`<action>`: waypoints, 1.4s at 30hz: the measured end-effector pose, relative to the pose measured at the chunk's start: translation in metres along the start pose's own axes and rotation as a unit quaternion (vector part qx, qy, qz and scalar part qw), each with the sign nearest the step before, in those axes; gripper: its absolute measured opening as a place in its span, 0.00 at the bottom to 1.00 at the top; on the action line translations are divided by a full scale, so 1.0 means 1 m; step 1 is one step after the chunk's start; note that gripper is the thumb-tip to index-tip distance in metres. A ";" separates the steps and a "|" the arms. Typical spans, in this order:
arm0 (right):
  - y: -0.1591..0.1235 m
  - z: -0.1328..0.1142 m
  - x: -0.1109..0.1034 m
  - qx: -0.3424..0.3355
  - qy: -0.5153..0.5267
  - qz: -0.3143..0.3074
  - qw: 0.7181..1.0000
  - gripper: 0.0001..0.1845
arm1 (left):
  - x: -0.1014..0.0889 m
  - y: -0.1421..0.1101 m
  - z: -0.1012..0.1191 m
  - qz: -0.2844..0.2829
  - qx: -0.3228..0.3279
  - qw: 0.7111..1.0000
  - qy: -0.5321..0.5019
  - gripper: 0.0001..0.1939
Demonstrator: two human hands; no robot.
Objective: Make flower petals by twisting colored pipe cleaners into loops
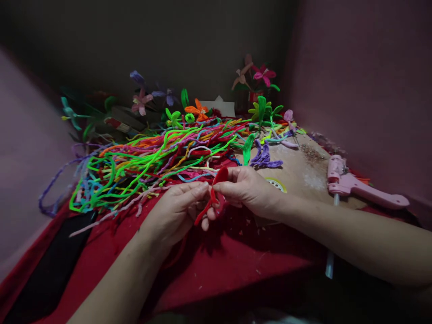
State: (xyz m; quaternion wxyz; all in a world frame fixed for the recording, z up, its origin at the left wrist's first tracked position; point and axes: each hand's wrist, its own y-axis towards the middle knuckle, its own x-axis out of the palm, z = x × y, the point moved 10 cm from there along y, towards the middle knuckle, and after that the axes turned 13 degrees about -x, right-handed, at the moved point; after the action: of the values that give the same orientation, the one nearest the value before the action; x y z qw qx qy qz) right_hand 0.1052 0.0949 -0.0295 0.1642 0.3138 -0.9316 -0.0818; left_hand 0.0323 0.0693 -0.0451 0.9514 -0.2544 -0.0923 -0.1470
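Between my two hands is a red pipe cleaner (pixel 220 176), bent into a loop at the top with a tail hanging down below. The fingers of my left hand (pixel 180 202) pinch it near its middle. From the right, my right hand (pixel 248 186) grips the looped part between thumb and fingers. Both hands hover above the red cloth (pixel 229 279), close together. Just behind them lies a heap of colourful pipe cleaners (pixel 162 153). My fingers partly hide the red piece.
A pink glue gun (pixel 354 182) with a clear glue stick lies at the right. Purple pipe-cleaner petals (pixel 265 155) and a yellow-rimmed roll (pixel 276 184) are behind my right hand. Finished flowers, one orange (pixel 197 110), stand at the back. A black flat object (pixel 50 270) lies left.
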 end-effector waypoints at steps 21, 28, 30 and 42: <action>-0.010 0.030 0.000 0.172 0.113 0.059 0.977 0.16 | 0.070 -0.060 0.032 0.332 0.471 0.341 0.743 0.07; 0.001 0.018 -0.002 0.115 0.117 0.019 0.986 0.17 | 0.015 -0.051 0.062 0.318 0.396 0.675 0.535 0.11; 0.001 0.013 -0.001 0.102 0.113 0.005 0.988 0.15 | -0.012 -0.038 0.063 0.295 0.312 0.808 0.403 0.13; -0.004 -0.005 0.017 0.036 0.020 -0.092 0.995 0.05 | 0.002 -0.006 0.011 -0.007 0.032 0.978 0.207 0.19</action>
State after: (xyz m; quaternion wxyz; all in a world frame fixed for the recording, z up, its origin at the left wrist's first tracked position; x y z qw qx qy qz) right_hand 0.0968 0.0811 -0.0216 0.1632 0.4055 -0.8976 -0.0562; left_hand 0.0310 0.0698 -0.0328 0.9565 -0.1871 0.0999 -0.2004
